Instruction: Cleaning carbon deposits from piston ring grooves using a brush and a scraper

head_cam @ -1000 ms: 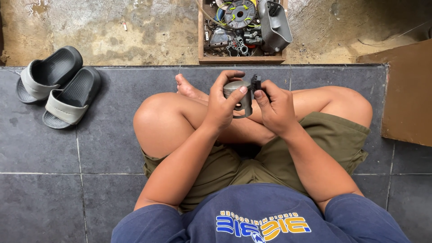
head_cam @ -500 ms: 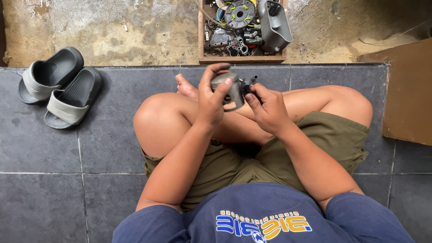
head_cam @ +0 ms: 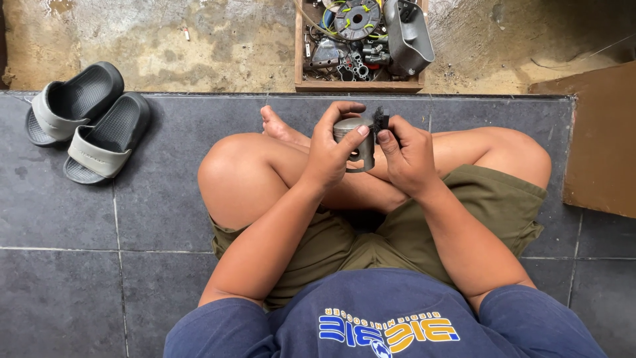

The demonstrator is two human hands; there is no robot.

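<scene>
We hold the grey metal piston [head_cam: 354, 142] above our crossed legs, its long axis roughly upright. Our left hand [head_cam: 329, 154] wraps it, thumb on the crown. Our right hand [head_cam: 409, 156] pinches a small dark brush [head_cam: 381, 120] against its right side.

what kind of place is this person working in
Probably an informal home repair spot, on a doorstep or porch. The person sits cross-legged on grey floor tiles beside rough ground, with a wooden box of engine parts ahead and a pair of sandals nearby.
</scene>
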